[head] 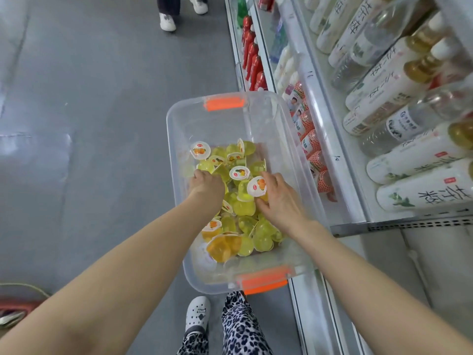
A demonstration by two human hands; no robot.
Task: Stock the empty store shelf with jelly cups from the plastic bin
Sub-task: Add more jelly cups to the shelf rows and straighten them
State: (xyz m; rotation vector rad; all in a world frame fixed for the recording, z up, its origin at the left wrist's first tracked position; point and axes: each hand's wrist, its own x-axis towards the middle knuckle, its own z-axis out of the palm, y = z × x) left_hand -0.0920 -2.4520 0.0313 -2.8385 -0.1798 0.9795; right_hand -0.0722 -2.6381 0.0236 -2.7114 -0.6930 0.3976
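Observation:
A clear plastic bin (258,116) with orange handles stands on the floor beside the shelving, holding a heap of several yellow and orange jelly cups (243,208) with white fruit-print lids. Both my hands are down inside it. My left hand (206,184) is knuckles-up on the left of the heap, its fingers curled down among the cups; what they hold is hidden. My right hand (277,194) lies on the right of the heap, its fingers curled round a jelly cup with a white lid (257,186).
Store shelves (320,119) run along the right, packed with white and clear bottles, red bottles and red-patterned cups. Grey floor spreads to the left. Another person's feet (167,21) stand at the top. My own foot in a white clog (197,313) is just below the bin.

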